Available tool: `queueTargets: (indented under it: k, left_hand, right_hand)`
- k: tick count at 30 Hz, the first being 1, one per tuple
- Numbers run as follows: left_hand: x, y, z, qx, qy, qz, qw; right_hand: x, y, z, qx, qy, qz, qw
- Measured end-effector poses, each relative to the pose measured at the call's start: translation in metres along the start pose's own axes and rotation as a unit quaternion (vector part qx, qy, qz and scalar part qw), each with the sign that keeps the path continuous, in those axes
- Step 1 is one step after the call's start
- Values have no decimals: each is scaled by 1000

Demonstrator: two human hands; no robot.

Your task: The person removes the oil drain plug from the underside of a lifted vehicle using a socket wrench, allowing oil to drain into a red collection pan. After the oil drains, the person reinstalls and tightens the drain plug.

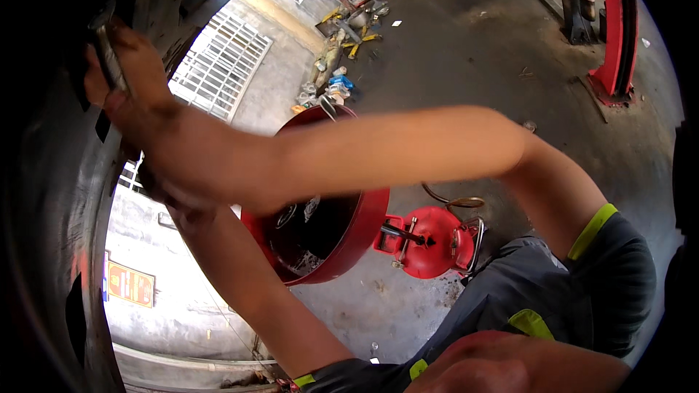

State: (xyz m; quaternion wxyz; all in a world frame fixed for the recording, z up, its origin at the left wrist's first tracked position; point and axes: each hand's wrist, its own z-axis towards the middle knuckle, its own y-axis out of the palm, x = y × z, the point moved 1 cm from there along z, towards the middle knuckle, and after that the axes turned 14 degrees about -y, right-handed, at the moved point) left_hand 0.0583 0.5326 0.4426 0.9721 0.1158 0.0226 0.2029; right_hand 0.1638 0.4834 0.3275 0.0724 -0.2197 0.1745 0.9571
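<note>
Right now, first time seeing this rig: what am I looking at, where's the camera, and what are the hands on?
There is no machine here: a person works with two bare hands, and a wide fisheye camera worn on their head looks along the arms. The lens bends straight edges near the rim.

The person seems to be under a raised vehicle; the dark curved metal underside fills the left. The right hand, arm reaching across the picture, grips a slim grey metal tool against that underside. The left hand is mostly hidden behind the right forearm, so its grip cannot be judged.

Behind the arms stands a round red drain pan with dark liquid inside, on a red wheeled tank. Around it is grey concrete floor, with a red lift post and a pile of mixed clutter further off.
</note>
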Motion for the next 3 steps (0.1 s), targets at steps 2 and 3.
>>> queueTargets:
  k: [2, 3]
  left_hand:
    - [-17, 16, 1, 15, 37, 46, 998]
    - [-24, 17, 7, 29, 62, 76, 995]
  right_hand:
    - [-4, -30, 2, -10, -4, -80, 997]
    - [-5, -27, 3, -15, -4, -76, 997]
